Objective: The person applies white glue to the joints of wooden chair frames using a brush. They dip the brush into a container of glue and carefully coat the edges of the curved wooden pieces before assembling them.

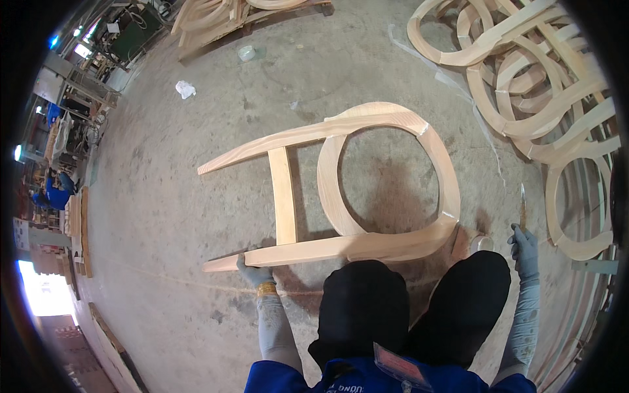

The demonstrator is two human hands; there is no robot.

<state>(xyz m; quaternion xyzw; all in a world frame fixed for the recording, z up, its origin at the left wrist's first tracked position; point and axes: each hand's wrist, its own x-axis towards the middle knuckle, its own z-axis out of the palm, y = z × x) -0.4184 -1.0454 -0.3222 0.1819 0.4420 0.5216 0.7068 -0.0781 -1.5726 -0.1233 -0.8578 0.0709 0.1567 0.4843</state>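
Note:
A pale wooden chair frame [367, 245] lies on the floor before my knees. It has a ring, two long tapering legs and a crosspiece [283, 196] between them. White streaks show at joints on the ring's right side. My left hand [254, 270], gloved in grey, is closed around the near leg towards its tapered end. Off to the right of the frame, my gloved right hand [524, 250] grips a thin tool [523, 208] with a pale pointed tip and a brownish handle, pointing away from me. Its exact kind is unclear.
Similar wooden frames [511, 124] are piled at the right, and more wooden parts [216, 23] lie at the far edge. Beside my right knee stands a small round container [481, 243]. White crumpled scrap [185, 90] and a clear cup [246, 54] lie farther off. Someone in blue [56, 195] is at far left.

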